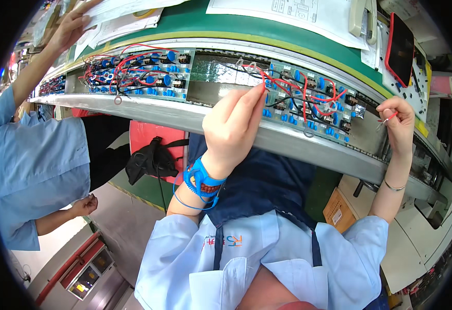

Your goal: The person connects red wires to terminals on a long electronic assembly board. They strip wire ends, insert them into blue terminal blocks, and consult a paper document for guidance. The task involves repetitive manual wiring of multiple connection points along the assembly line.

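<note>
My left hand point(234, 124), with a blue strap on its wrist, is closed in a pinch on a red wire point(262, 77) at the left edge of a circuit board panel point(324, 123). The panel carries blue disc parts, black parts and loose red and black wires. Off its right end, my right hand point(400, 124) is closed on a short red piece with a thin metallic end point(386, 120); its exact kind is too small to make out. A ring terminal point(308, 133) hangs over the panel's near edge.
Both panels lie in a metal conveyor track point(288, 138); the second wired panel point(153, 92) is further left. Behind are paper sheets point(308, 15) on a green surface and a red-framed device point(399, 49). A co-worker's hand point(71, 26) reaches over papers at left.
</note>
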A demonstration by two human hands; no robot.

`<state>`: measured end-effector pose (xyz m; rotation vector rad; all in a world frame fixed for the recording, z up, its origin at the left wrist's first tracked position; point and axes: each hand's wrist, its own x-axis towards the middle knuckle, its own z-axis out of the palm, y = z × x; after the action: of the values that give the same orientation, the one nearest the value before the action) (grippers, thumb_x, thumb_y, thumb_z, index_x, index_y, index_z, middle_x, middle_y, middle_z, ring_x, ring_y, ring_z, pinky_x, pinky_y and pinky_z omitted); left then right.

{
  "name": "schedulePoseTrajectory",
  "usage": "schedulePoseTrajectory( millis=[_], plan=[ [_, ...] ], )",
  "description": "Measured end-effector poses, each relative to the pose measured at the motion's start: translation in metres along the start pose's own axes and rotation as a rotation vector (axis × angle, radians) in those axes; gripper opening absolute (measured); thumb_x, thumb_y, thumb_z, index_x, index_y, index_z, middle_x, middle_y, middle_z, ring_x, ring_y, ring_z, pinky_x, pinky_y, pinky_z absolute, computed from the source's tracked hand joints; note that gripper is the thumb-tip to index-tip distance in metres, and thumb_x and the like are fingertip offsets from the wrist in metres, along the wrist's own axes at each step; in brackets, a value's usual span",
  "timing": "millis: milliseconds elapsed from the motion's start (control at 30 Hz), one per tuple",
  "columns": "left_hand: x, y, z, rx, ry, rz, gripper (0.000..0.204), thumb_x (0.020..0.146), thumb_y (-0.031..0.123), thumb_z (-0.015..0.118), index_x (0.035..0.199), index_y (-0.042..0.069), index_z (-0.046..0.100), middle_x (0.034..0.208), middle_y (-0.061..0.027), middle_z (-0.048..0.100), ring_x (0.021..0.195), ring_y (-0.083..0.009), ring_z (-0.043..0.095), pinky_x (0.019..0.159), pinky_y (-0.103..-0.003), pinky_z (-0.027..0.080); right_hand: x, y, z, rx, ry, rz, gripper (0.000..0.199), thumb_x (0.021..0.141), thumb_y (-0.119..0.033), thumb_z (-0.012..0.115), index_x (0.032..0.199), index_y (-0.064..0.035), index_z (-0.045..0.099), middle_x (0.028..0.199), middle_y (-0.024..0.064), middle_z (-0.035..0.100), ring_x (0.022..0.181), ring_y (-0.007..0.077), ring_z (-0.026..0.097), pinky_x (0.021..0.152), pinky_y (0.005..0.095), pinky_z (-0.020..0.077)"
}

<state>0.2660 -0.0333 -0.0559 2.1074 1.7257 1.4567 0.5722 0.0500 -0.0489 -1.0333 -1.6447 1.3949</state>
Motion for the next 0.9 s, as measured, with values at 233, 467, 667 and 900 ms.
schedulePoseTrajectory(
  millis=[233, 467, 667, 900],
  plan=[
    [0.001, -0.002, 0.003, -0.049, -0.02, 0.048, 0.023, 0.068, -0.005, 0.064, 0.09, 0.0, 0.061, 0.077, -0.0106, 0.059, 0.064, -0.0241, 0.059, 0.055, -0.029, 0.047, -0.001, -0.003, -0.002, -0.075, -0.002, 0.008, 0.012, 0.079, -0.013, 0.062, 0.078, -0.0008, 0.061, 0.064, -0.0056, 0.049, 0.054, -0.0014, 0.032, 0.048, 0.0159, 0.0201],
    [0.0, -0.005, 0.005, -0.131, -0.055, 0.056, 0.024, 0.068, -0.007, 0.064, 0.09, -0.001, 0.061, 0.079, -0.0112, 0.06, 0.067, -0.0243, 0.06, 0.057, -0.029, 0.048, 0.003, -0.001, 0.006, -0.073, -0.034, -0.01, 0.011, 0.079, -0.012, 0.062, 0.078, -0.001, 0.061, 0.062, -0.0063, 0.049, 0.054, -0.0018, 0.034, 0.048, 0.0151, 0.021],
    [0.007, -0.004, 0.008, -0.172, -0.129, 0.037, 0.023, 0.069, -0.003, 0.064, 0.091, 0.002, 0.062, 0.078, -0.0098, 0.06, 0.065, -0.0232, 0.06, 0.054, -0.03, 0.047, 0.003, -0.002, 0.007, -0.071, -0.058, 0.029, 0.009, 0.078, -0.01, 0.062, 0.077, -0.0009, 0.061, 0.063, -0.0059, 0.051, 0.053, -0.0018, 0.034, 0.047, 0.0149, 0.0216],
    [0.01, -0.003, 0.002, -0.179, -0.112, -0.039, 0.017, 0.07, -0.003, 0.065, 0.086, 0.001, 0.061, 0.073, -0.0096, 0.06, 0.059, -0.0207, 0.058, 0.052, -0.028, 0.046, 0.001, -0.007, 0.004, -0.092, -0.046, 0.057, 0.01, 0.078, -0.01, 0.062, 0.077, -0.001, 0.061, 0.063, -0.0064, 0.051, 0.053, -0.0023, 0.033, 0.047, 0.0146, 0.0213]
  ],
)
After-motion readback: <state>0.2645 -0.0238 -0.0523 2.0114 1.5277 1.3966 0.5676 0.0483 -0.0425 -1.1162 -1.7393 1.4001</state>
